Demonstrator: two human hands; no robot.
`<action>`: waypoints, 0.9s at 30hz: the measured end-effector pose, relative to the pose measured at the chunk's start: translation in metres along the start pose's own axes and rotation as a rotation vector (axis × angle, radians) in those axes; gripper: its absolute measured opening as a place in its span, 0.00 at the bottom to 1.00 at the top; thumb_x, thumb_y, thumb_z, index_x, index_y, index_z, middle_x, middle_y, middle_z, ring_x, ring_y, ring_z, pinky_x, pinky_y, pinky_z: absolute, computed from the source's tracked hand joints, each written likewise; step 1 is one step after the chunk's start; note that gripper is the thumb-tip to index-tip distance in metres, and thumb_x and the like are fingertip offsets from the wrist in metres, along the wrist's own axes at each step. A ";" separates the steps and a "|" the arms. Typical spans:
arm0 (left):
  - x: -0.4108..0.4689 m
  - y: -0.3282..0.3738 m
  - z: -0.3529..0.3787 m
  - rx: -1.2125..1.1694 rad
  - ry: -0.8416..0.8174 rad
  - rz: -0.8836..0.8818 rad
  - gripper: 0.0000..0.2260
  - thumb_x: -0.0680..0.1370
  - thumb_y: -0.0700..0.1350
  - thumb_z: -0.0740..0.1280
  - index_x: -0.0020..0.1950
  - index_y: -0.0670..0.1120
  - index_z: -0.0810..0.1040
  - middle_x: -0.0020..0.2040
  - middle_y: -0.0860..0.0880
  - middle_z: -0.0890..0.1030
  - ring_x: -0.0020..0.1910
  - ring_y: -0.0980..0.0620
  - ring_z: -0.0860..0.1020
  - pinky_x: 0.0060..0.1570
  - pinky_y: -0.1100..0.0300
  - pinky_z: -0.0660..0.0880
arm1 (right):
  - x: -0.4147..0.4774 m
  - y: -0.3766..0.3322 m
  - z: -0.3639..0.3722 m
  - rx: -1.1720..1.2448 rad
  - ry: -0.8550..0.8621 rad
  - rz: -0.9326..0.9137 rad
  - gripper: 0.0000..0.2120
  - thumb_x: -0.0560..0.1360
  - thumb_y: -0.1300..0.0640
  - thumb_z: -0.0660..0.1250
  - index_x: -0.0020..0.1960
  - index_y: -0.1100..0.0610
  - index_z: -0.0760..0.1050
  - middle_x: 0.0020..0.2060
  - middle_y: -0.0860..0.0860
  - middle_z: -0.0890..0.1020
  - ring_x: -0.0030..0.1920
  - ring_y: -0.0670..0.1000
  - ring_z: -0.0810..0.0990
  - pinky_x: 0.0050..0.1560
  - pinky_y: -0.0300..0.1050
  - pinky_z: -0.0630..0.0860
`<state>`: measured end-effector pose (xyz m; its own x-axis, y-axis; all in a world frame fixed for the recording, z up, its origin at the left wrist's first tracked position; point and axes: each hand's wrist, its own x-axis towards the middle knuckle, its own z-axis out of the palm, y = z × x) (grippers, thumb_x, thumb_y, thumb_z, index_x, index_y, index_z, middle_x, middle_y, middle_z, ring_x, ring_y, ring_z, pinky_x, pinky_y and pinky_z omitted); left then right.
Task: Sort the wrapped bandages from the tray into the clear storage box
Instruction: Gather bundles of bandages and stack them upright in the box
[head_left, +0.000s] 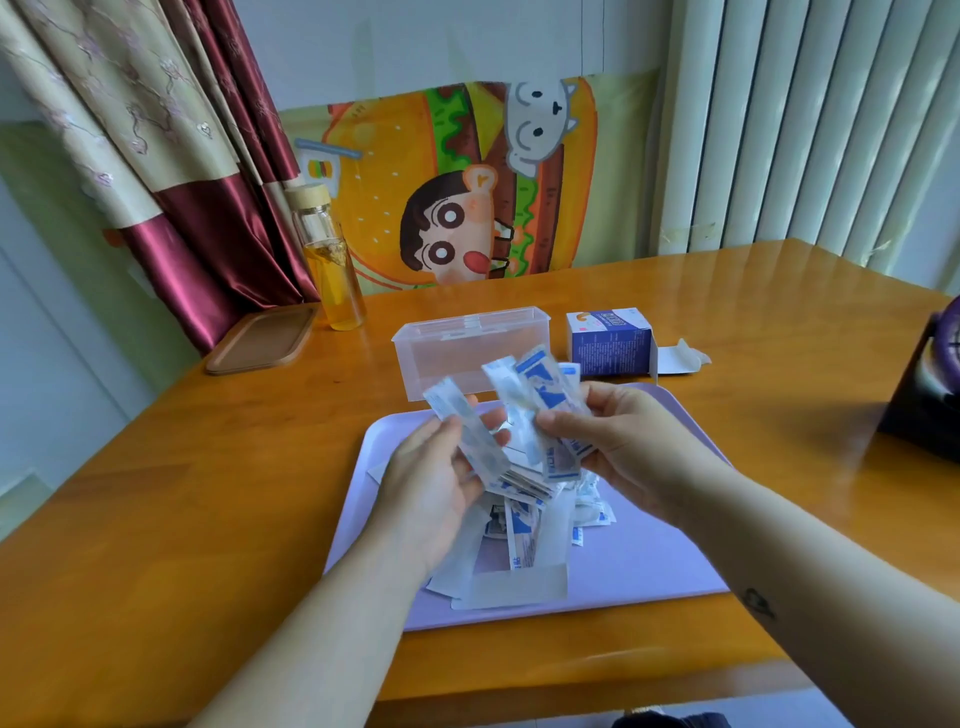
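Warm orange wooden table (218, 499) fills the head view, backed by a cartoon burger poster (452, 182), a maroon curtain (208, 249) and pale vertical blinds (789, 130). Both hands are raised over a lilac tray (654, 561). The left hand (436, 483) has its fingers curled under a stack of wrapped bandages (470, 441), with the thumb pressing along the top strip. Just to the right of those fingers, the right hand (623, 441) pinches a fan of wrapped bandages (540, 400) between thumb and curled fingers, and the two bundles touch between the hands. Directly beneath the fingers, a loose pile of wrapped bandages (519, 535) lies on the tray, white and blue wrappers overlapping. Just beyond the fingertips stands the clear storage box (457, 348), open at the top and touching the tray's far edge; I cannot tell whether anything is inside. Beyond the right fingers and slightly to their right sits a blue carton (610, 340) with its flap open. Far off to the left of the left fingers are a glass bottle (332, 270) of yellow liquid and a brown wooden lid (260, 338).
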<state>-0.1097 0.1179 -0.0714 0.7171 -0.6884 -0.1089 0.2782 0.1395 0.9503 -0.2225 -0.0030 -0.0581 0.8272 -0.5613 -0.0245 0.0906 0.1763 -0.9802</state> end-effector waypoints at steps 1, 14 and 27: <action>-0.001 0.002 0.003 -0.097 -0.056 -0.115 0.15 0.83 0.46 0.53 0.60 0.43 0.77 0.54 0.41 0.83 0.53 0.44 0.81 0.49 0.51 0.79 | 0.000 0.003 0.004 -0.076 0.011 -0.001 0.11 0.70 0.65 0.70 0.49 0.71 0.75 0.46 0.62 0.83 0.46 0.59 0.82 0.53 0.55 0.78; 0.031 0.012 -0.010 -0.149 0.162 -0.034 0.09 0.83 0.38 0.53 0.53 0.46 0.71 0.42 0.49 0.77 0.29 0.57 0.78 0.30 0.66 0.75 | 0.011 0.010 0.018 -0.141 0.151 -0.005 0.03 0.75 0.60 0.67 0.46 0.59 0.79 0.39 0.53 0.82 0.40 0.52 0.80 0.53 0.56 0.77; 0.131 0.007 -0.068 1.379 -0.067 0.148 0.17 0.80 0.37 0.59 0.70 0.43 0.69 0.67 0.42 0.73 0.61 0.44 0.73 0.51 0.60 0.67 | 0.020 0.001 0.003 0.298 0.133 0.135 0.14 0.78 0.68 0.54 0.63 0.61 0.66 0.38 0.58 0.74 0.36 0.53 0.78 0.44 0.48 0.79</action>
<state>0.0291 0.0772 -0.0986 0.6415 -0.7671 -0.0059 -0.6738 -0.5672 0.4737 -0.2045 -0.0118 -0.0594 0.7654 -0.6135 -0.1945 0.1593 0.4734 -0.8663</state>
